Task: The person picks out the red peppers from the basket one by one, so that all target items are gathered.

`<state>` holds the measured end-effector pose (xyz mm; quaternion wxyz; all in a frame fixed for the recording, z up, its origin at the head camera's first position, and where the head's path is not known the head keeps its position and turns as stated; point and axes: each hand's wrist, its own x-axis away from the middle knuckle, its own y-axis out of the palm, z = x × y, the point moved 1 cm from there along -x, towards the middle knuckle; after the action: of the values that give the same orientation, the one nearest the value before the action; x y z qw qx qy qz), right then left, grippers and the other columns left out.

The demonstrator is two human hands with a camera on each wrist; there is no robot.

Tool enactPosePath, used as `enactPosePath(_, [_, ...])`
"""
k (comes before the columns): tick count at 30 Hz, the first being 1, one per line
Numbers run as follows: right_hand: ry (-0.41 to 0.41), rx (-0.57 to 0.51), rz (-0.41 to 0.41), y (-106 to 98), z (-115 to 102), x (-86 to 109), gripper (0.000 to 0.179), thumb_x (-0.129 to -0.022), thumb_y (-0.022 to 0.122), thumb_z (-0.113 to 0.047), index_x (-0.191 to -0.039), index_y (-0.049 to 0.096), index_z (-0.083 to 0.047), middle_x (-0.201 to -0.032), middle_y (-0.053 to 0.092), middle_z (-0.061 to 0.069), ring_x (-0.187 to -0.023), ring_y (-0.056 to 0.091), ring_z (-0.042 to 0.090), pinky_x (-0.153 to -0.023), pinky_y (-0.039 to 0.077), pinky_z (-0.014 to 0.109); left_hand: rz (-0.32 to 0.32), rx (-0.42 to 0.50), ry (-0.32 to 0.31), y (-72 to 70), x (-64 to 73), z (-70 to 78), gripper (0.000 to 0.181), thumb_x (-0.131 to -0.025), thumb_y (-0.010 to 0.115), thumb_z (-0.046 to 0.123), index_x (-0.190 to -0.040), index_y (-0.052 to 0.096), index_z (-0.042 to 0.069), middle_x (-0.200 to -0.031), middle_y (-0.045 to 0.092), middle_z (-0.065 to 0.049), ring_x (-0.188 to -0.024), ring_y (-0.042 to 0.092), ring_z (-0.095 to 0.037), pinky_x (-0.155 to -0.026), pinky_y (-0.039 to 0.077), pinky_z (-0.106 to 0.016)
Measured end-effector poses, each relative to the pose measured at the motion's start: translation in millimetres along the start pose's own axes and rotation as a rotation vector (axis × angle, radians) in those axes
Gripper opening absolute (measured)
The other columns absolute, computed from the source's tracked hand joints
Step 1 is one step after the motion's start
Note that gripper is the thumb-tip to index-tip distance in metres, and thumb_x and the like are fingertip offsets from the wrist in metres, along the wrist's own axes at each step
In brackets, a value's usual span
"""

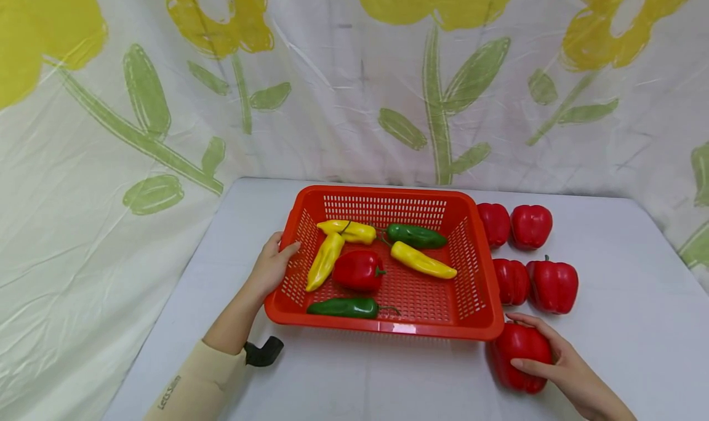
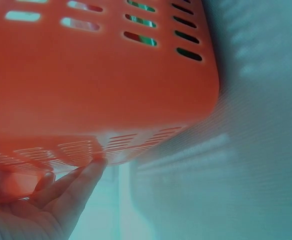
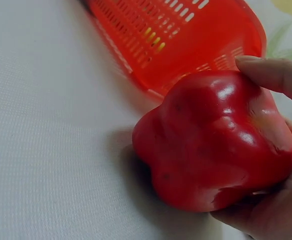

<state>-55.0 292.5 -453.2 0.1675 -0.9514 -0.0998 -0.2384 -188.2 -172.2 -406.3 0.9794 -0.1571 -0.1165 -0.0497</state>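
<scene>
My left hand [image 1: 272, 266] grips the left end of a red plastic basket [image 1: 437, 330], its thumb over the rim and its fingers under it in the left wrist view. Inside lie three yellow peppers [image 1: 422, 261], two green peppers [image 1: 343, 308] and a red bell pepper [image 1: 357, 270]. By the basket's front right corner, my right hand [image 1: 566, 367] holds another red bell pepper [image 1: 520, 345], thumb on one side and fingers on the other. The right wrist view shows the lobed underside of that bell pepper [image 3: 201, 140] close over the white cloth.
Several more red bell peppers [image 1: 554, 285] stand right of the basket, two of them partly hidden by its edge. A white cloth covers the table [image 1: 354, 378]. Behind it hangs a curtain [image 1: 332, 101] with yellow flowers. A black strap end [image 1: 264, 351] sticks out at the left wrist.
</scene>
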Motion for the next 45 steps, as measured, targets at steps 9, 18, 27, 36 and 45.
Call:
enactPosePath(9, [0.024, 0.018, 0.002, -1, -1, -0.9, 0.070, -0.083, 0.068, -0.022, -0.140, 0.028, -0.015, -0.138, 0.033, 0.021, -0.118, 0.039, 0.031, -0.080, 0.056, 0.043, -0.003, 0.008, -0.005, 1.0, -0.8, -1.2, 0.037, -0.099, 0.038, 0.023, -0.130, 0.035, 0.002, -0.115, 0.055, -0.024, -0.090, 0.064, -0.027, -0.074, 0.058, -0.037])
enactPosePath(18, [0.026, 0.035, 0.003, -2, -3, -1.0, 0.072, -0.083, 0.068, -0.025, -0.142, 0.027, -0.016, -0.141, 0.032, 0.021, -0.119, 0.039, 0.031, -0.081, 0.056, 0.043, -0.002, 0.012, -0.003, 0.5, -2.0, -1.7, 0.037, -0.099, 0.039, 0.023, -0.130, 0.035, 0.002, -0.115, 0.055, -0.024, -0.089, 0.065, -0.027, -0.074, 0.058, -0.039])
enactPosePath(27, [-0.031, 0.099, 0.046, -6, -9, 1.7, 0.079, -0.083, 0.068, -0.026, -0.145, 0.021, -0.012, -0.142, 0.029, 0.018, -0.118, 0.040, 0.026, -0.080, 0.056, 0.040, -0.003, 0.004, 0.003, -0.5, -1.4, -0.1, 0.038, -0.099, 0.039, 0.023, -0.130, 0.035, 0.001, -0.114, 0.055, -0.025, -0.086, 0.065, -0.023, -0.073, 0.058, -0.036])
enactPosePath(36, [-0.127, 0.137, 0.082, -14, -15, 6.0, 0.076, -0.083, 0.068, -0.023, -0.143, 0.023, -0.011, -0.143, 0.029, 0.019, -0.105, 0.039, -0.012, -0.078, 0.057, 0.041, -0.004, 0.005, -0.002, 0.4, 0.7, 0.8, 0.038, -0.099, 0.039, 0.023, -0.131, 0.034, 0.001, -0.114, 0.055, -0.025, -0.085, 0.065, -0.022, -0.074, 0.058, -0.037])
enactPosePath(45, [-0.283, 0.212, 0.121, -31, -32, 8.8, 0.069, -0.084, 0.066, -0.017, -0.142, 0.029, -0.013, -0.130, 0.037, -0.009, -0.106, 0.038, -0.017, -0.073, 0.058, 0.036, -0.006, 0.012, 0.004, 0.3, -0.5, -0.1, 0.039, -0.099, 0.039, 0.023, -0.131, 0.034, 0.001, -0.115, 0.055, -0.025, -0.087, 0.065, -0.024, -0.074, 0.058, -0.038])
